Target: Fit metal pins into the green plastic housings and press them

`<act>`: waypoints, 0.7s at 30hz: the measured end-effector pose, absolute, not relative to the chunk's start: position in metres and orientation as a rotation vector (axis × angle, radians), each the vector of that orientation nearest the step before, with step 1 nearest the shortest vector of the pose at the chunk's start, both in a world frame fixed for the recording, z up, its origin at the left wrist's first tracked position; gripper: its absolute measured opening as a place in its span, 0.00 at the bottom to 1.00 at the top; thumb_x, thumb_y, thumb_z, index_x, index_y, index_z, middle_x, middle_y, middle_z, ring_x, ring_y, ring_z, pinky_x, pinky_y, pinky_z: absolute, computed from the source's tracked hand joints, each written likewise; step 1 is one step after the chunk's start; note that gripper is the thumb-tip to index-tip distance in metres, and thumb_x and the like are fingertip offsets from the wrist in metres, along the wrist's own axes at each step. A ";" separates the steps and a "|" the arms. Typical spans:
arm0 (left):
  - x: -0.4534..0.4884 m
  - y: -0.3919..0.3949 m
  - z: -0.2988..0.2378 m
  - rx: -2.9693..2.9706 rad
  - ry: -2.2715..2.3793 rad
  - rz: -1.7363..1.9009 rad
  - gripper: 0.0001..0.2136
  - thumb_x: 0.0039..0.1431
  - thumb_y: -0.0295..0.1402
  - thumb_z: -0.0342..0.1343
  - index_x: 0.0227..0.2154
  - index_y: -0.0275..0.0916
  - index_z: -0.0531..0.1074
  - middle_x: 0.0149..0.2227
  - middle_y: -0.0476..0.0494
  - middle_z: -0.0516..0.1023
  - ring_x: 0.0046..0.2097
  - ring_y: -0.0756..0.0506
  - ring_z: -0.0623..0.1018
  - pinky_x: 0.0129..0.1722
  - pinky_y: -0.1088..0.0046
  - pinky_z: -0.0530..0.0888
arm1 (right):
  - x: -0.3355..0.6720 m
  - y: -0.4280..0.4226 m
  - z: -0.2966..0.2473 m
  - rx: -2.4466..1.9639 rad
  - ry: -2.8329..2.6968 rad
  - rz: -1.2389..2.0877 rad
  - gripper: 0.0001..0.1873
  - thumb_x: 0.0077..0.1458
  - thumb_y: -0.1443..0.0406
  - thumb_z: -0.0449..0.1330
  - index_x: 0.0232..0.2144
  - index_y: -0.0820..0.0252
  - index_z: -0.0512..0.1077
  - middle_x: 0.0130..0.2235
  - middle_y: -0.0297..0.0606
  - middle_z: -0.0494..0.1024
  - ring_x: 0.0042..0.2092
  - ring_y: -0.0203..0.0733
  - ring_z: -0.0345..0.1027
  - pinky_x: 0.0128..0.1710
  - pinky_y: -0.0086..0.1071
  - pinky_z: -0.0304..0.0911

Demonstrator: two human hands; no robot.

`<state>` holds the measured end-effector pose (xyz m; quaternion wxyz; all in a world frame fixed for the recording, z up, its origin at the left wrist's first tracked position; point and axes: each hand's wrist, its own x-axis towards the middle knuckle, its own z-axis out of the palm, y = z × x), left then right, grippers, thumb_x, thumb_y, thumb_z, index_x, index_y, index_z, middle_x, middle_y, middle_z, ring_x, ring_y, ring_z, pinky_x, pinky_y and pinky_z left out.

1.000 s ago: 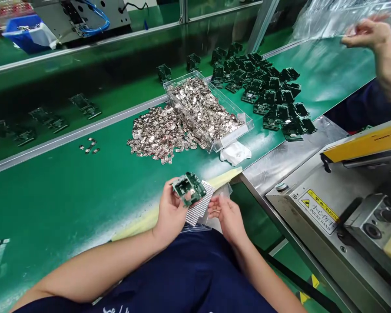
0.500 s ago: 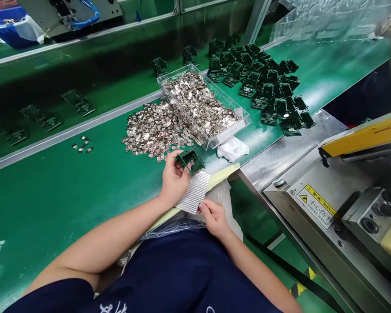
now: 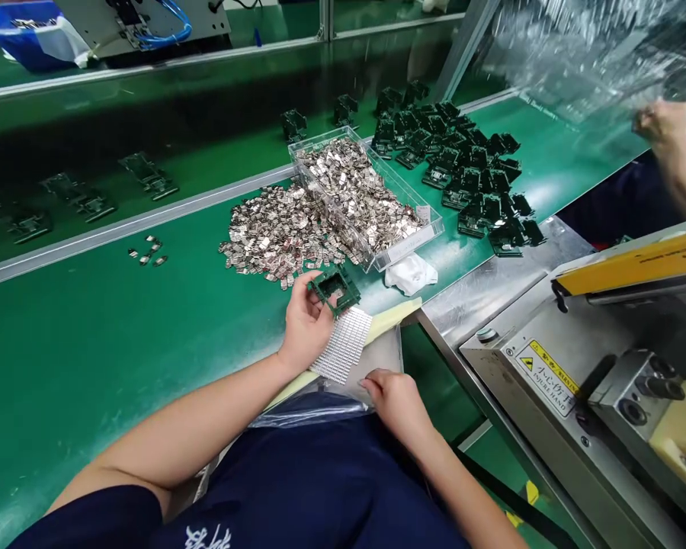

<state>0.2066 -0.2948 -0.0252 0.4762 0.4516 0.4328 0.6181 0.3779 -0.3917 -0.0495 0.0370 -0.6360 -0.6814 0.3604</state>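
My left hand (image 3: 307, 328) grips a dark green plastic housing (image 3: 338, 292) with a square opening, thumb on its near edge. A sheet of small silver rectangles in rows (image 3: 343, 345) lies under that hand, below the housing; whether the fingers also hold it I cannot tell. Just off the sheet's lower right corner, my right hand (image 3: 397, 400) is closed in a pinch; anything between its fingertips is too small to make out. Beneath the sheet are a pale yellow strip (image 3: 397, 313) along the table edge and a clear plastic bag (image 3: 386, 354).
A clear tray (image 3: 400, 252) of small metal pieces stands beside a loose metal heap (image 3: 280, 232). Many dark green housings (image 3: 463, 164) cluster behind. A crumpled white cloth (image 3: 411, 274) lies near. At right are a machine (image 3: 526, 381) and a co-worker's hand (image 3: 666, 126) by plastic sheeting.
My right hand has come away from the sheet's corner, moving down and right. My left hand still holds the housing, tilted slightly differently. The co-worker's hand and plastic sheeting have moved.
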 end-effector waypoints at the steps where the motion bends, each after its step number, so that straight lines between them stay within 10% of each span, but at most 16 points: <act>1: 0.207 -0.298 -0.022 1.082 1.045 1.499 0.20 0.53 0.39 0.64 0.45 0.43 0.62 0.39 0.48 0.71 0.38 0.50 0.76 0.39 0.71 0.79 | 0.381 -0.392 -0.039 -1.873 -2.010 1.078 0.12 0.62 0.65 0.54 0.34 0.60 0.78 0.32 0.43 0.81 0.33 0.45 0.75 0.36 0.34 0.67; 21: 0.207 -0.336 -0.021 1.443 1.088 1.290 0.16 0.61 0.30 0.53 0.51 0.44 0.63 0.36 0.47 0.73 0.32 0.49 0.74 0.32 0.73 0.73 | 0.338 -0.341 0.020 -1.447 -1.658 0.441 0.08 0.59 0.67 0.57 0.26 0.57 0.68 0.30 0.37 0.67 0.36 0.43 0.61 0.35 0.37 0.59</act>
